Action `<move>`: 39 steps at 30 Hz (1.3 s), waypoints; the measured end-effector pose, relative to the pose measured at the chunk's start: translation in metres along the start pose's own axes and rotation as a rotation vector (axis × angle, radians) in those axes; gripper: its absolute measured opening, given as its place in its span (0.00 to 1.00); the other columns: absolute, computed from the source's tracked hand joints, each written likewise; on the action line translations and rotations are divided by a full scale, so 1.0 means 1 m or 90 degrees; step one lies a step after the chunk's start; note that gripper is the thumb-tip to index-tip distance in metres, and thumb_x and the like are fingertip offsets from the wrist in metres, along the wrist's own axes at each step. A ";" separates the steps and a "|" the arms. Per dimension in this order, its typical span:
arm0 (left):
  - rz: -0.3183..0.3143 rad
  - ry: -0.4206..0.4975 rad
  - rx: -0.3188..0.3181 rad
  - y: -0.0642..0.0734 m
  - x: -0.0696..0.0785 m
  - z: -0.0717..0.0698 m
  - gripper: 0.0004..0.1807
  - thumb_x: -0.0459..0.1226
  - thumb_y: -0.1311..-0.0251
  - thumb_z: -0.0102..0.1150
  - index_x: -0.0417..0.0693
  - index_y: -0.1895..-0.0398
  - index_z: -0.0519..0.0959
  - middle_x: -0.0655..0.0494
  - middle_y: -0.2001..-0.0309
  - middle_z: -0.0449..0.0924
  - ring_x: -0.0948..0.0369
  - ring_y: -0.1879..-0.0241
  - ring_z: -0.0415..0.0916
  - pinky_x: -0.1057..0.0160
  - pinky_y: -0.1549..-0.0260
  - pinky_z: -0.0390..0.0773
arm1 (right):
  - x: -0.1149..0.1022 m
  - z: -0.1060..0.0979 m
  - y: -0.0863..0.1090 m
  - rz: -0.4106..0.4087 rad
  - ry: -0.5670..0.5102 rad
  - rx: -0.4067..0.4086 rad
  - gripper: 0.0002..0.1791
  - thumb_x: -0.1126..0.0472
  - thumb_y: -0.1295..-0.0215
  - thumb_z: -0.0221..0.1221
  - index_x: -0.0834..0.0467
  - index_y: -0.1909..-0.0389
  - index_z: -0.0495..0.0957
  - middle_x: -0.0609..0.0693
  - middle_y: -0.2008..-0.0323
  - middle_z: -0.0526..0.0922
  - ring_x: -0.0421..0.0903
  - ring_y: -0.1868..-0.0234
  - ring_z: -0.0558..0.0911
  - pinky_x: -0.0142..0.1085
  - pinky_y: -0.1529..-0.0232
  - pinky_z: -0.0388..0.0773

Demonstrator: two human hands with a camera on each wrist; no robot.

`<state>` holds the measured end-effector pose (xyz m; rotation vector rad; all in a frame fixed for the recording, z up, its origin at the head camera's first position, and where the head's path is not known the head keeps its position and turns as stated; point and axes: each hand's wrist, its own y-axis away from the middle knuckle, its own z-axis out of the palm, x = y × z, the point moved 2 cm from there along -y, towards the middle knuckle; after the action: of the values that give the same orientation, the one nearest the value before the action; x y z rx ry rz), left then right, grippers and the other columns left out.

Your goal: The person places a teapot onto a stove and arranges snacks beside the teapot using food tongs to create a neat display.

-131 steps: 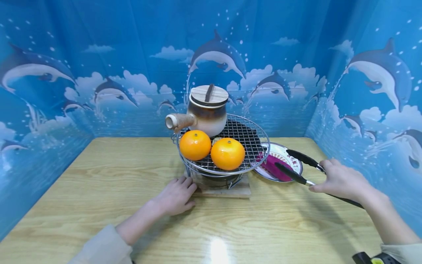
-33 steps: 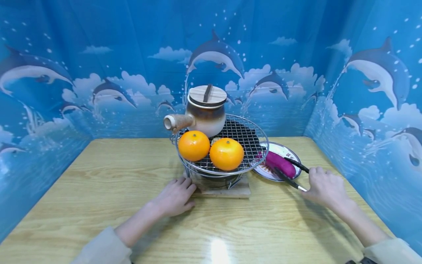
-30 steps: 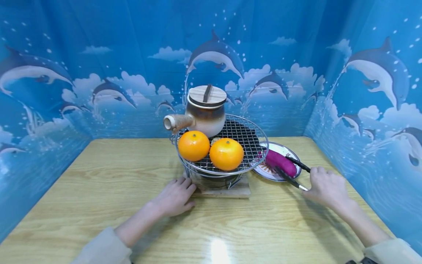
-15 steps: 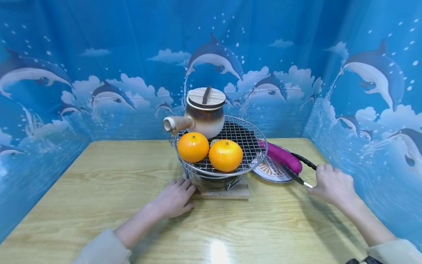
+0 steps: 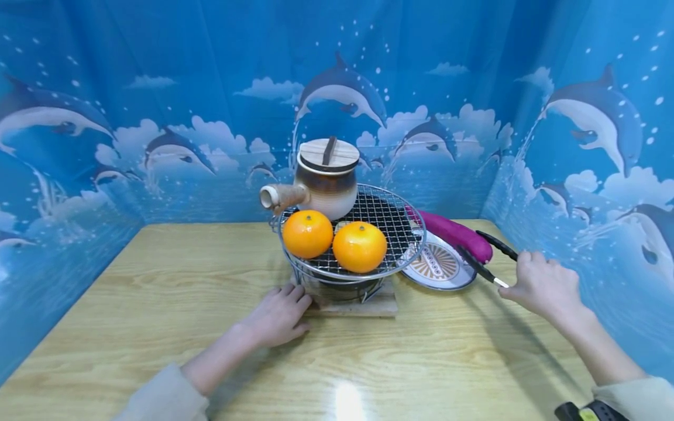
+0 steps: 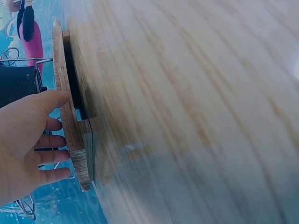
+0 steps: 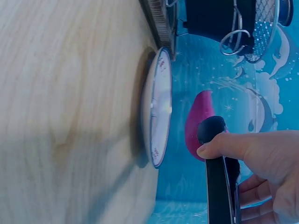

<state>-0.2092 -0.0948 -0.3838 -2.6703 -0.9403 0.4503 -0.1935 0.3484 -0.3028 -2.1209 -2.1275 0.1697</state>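
Note:
My right hand (image 5: 547,286) grips black-tipped tongs (image 5: 476,264), which pinch a long magenta vegetable (image 5: 455,233), like a sweet potato or eggplant. In the right wrist view the vegetable (image 7: 198,119) hangs apart from the patterned plate (image 5: 434,263). The grill rack's rim hides its far tip in the head view. My left hand (image 5: 281,316) rests at the near left corner of the wooden board (image 5: 368,308) under the stove; its thumb and fingers (image 6: 51,154) touch the board's edge.
On the round wire rack (image 5: 387,213) stand a lidded clay pot (image 5: 326,187) with a side handle, pointing left, and two oranges (image 5: 308,234). A black stove (image 6: 18,84) is beneath the rack. A blue dolphin curtain (image 5: 210,88) encloses the wooden table (image 5: 210,257) at back and sides.
The tongs closed on the magenta vegetable and raised it off the plate, moving right and slightly back with my right hand. My left hand stayed at the board.

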 end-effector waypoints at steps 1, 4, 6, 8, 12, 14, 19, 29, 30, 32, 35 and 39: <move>0.000 -0.001 0.000 0.000 0.000 0.000 0.17 0.47 0.52 0.63 0.46 0.68 0.72 0.54 0.69 0.67 0.57 0.69 0.67 0.60 0.75 0.66 | 0.000 -0.001 -0.001 0.003 0.001 -0.002 0.35 0.41 0.60 0.66 0.69 0.70 0.66 0.64 0.75 0.70 0.61 0.77 0.71 0.49 0.85 0.64; 0.000 -0.001 -0.001 0.000 0.000 0.000 0.16 0.47 0.51 0.63 0.47 0.68 0.72 0.54 0.69 0.67 0.57 0.69 0.67 0.60 0.75 0.66 | -0.001 -0.004 -0.002 0.001 0.002 -0.007 0.34 0.42 0.59 0.66 0.69 0.70 0.66 0.64 0.74 0.70 0.61 0.77 0.71 0.49 0.85 0.63; 0.000 0.001 -0.001 0.001 0.000 0.000 0.16 0.47 0.51 0.63 0.46 0.67 0.72 0.54 0.69 0.68 0.56 0.69 0.67 0.60 0.75 0.66 | -0.004 -0.003 -0.002 -0.004 0.002 -0.003 0.32 0.43 0.59 0.66 0.67 0.72 0.66 0.62 0.75 0.70 0.59 0.78 0.71 0.48 0.85 0.63; 0.000 0.001 -0.002 0.001 0.000 0.000 0.16 0.47 0.51 0.63 0.46 0.67 0.72 0.54 0.69 0.68 0.56 0.69 0.67 0.60 0.75 0.66 | -0.005 -0.001 -0.001 -0.011 -0.002 -0.003 0.30 0.45 0.59 0.66 0.67 0.73 0.65 0.61 0.76 0.69 0.59 0.79 0.71 0.48 0.86 0.63; 0.001 0.001 -0.002 0.000 -0.001 0.000 0.16 0.46 0.51 0.63 0.46 0.68 0.71 0.54 0.69 0.68 0.56 0.69 0.67 0.60 0.75 0.66 | -0.009 0.004 0.002 -0.018 -0.007 0.020 0.28 0.47 0.58 0.65 0.66 0.75 0.65 0.58 0.78 0.68 0.57 0.80 0.70 0.47 0.86 0.62; 0.000 0.003 -0.003 0.000 -0.002 0.000 0.16 0.46 0.51 0.62 0.46 0.68 0.71 0.54 0.69 0.68 0.56 0.69 0.67 0.60 0.76 0.67 | -0.010 0.004 0.002 -0.021 -0.006 0.031 0.27 0.47 0.58 0.66 0.65 0.75 0.65 0.58 0.78 0.68 0.57 0.80 0.70 0.47 0.86 0.62; -0.001 0.004 -0.009 0.000 -0.002 -0.001 0.16 0.46 0.50 0.62 0.46 0.68 0.71 0.54 0.68 0.68 0.56 0.69 0.67 0.60 0.76 0.67 | -0.013 0.000 0.002 -0.032 -0.002 0.067 0.27 0.48 0.58 0.66 0.65 0.75 0.65 0.59 0.77 0.68 0.57 0.80 0.69 0.46 0.87 0.61; 0.001 0.005 -0.005 0.001 0.000 0.000 0.16 0.46 0.51 0.63 0.46 0.68 0.71 0.54 0.69 0.67 0.57 0.69 0.68 0.60 0.75 0.67 | -0.017 -0.007 0.002 -0.014 -0.014 0.072 0.27 0.47 0.57 0.66 0.65 0.73 0.65 0.61 0.75 0.69 0.61 0.77 0.70 0.48 0.86 0.60; 0.001 0.006 -0.003 0.001 0.000 0.000 0.16 0.46 0.51 0.63 0.46 0.68 0.71 0.54 0.69 0.67 0.57 0.69 0.68 0.60 0.75 0.67 | -0.017 -0.008 0.002 -0.009 -0.017 0.069 0.28 0.46 0.56 0.66 0.66 0.72 0.66 0.61 0.75 0.69 0.61 0.76 0.70 0.48 0.86 0.60; 0.002 0.006 0.002 0.000 0.000 0.001 0.16 0.46 0.51 0.63 0.46 0.68 0.71 0.54 0.69 0.67 0.57 0.69 0.68 0.60 0.75 0.67 | -0.016 -0.010 0.002 0.000 -0.021 0.064 0.29 0.45 0.55 0.65 0.66 0.71 0.66 0.62 0.74 0.69 0.62 0.75 0.70 0.49 0.85 0.61; 0.003 0.008 0.004 0.000 -0.001 0.001 0.16 0.46 0.51 0.63 0.46 0.67 0.72 0.53 0.68 0.68 0.56 0.68 0.68 0.60 0.75 0.68 | -0.014 -0.015 0.002 0.012 -0.026 0.058 0.30 0.43 0.52 0.63 0.66 0.70 0.66 0.61 0.74 0.69 0.60 0.75 0.70 0.49 0.85 0.60; -0.002 0.011 -0.010 -0.001 -0.002 0.001 0.16 0.46 0.51 0.62 0.46 0.65 0.73 0.53 0.66 0.69 0.56 0.67 0.69 0.59 0.74 0.69 | -0.013 -0.024 0.002 0.020 -0.030 0.063 0.31 0.40 0.50 0.62 0.66 0.71 0.65 0.60 0.75 0.68 0.58 0.78 0.69 0.47 0.85 0.59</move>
<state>-0.2113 -0.0949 -0.3843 -2.6819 -0.9457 0.4213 -0.1875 0.3352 -0.2795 -2.1156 -2.0650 0.3241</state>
